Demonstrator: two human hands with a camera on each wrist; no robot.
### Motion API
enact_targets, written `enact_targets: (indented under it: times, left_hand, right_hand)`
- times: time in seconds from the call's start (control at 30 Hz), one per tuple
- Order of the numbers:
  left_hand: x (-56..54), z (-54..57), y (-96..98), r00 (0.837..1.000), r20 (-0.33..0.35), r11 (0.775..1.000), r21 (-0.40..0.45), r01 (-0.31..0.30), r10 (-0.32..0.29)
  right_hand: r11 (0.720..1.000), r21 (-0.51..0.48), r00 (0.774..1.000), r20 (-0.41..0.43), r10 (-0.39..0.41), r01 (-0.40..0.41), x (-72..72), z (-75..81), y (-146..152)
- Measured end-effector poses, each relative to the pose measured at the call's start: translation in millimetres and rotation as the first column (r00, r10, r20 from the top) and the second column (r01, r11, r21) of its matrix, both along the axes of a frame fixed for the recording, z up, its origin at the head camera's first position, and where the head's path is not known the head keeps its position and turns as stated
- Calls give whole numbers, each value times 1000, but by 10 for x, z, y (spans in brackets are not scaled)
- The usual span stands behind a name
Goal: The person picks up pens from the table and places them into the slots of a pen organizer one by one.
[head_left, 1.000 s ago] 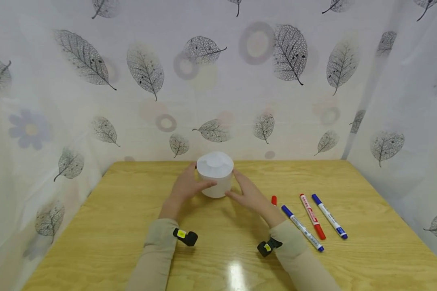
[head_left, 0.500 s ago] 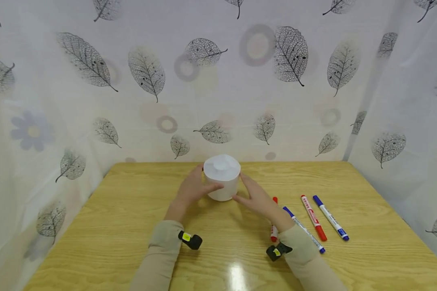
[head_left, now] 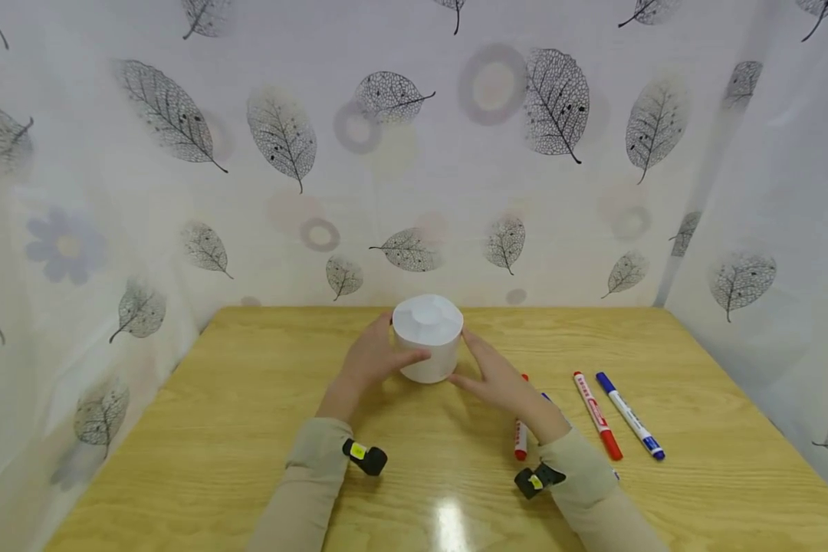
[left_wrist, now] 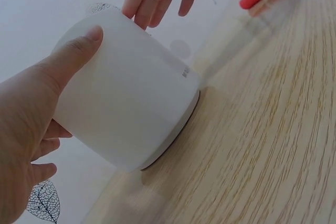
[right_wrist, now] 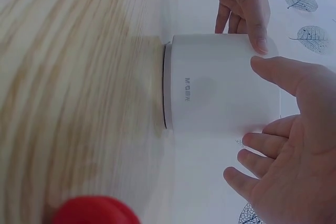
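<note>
A white round pen holder (head_left: 443, 362) stands upright toward the back middle of the table, its divided top facing up. My left hand (head_left: 371, 357) grips its left side, thumb across the front wall and fingers round the back. On the opposite side, my right hand (head_left: 498, 381) holds it between thumb and fingers. Small grey lettering shows low on the wall of the pen holder (right_wrist: 220, 95) in the right wrist view. From the left wrist, the base of the pen holder (left_wrist: 131, 93) appears right at the tabletop.
Several markers lie right of my right hand: a red one (head_left: 520, 443) by the wrist, another red one (head_left: 596, 414), a blue one (head_left: 630, 416), and a blue one mostly hidden beneath the forearm. Leaf-patterned cloth (head_left: 414, 176) walls the wooden table (head_left: 262, 429) at back and sides.
Both hands have moved the pen holder a little to the right. My right forearm now covers most of one blue marker, while the red marker by the wrist shows more.
</note>
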State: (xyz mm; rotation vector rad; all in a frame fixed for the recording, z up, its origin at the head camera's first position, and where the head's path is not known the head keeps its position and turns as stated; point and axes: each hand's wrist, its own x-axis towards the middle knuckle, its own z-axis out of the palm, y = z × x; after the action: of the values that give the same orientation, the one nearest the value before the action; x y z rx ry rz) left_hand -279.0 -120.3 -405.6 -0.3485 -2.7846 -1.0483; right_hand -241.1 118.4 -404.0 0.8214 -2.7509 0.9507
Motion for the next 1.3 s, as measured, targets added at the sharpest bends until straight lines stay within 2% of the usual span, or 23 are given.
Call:
enact_targets:
  times: [0.27, 0.63, 0.8, 1.03, 1.17, 1.3]
  left_hand:
    - [1, -7, -2, 1000, -16, 1000, -26, -2, 2]
    - [42, 63, -66, 999, 30, 996, -89, -34, 36]
    - [55, 140, -129, 999, -16, 984, -172, -52, 50]
    - [36, 207, -175, 996, -79, 961, -271, -51, 31]
    - [62, 241, -158, 996, -89, 954, -298, -43, 17]
    - [89, 252, -130, 998, -64, 950, -310, -26, 7]
  right_hand:
    - [1000, 10, 1000, 9, 18, -18, 17, 30, 30]
    - [999, 54, 1000, -14, 1, 0, 36, 47, 147]
    - [997, 69, 1000, -16, -25, 27, 89, 117, 288]
    - [989, 123, 996, -43, -81, 85, 183, 224, 586]
    - [985, 137, 994, -38, -103, 108, 231, 270, 780]
    - [979, 142, 989, -49, -142, 147, 258, 273, 975]
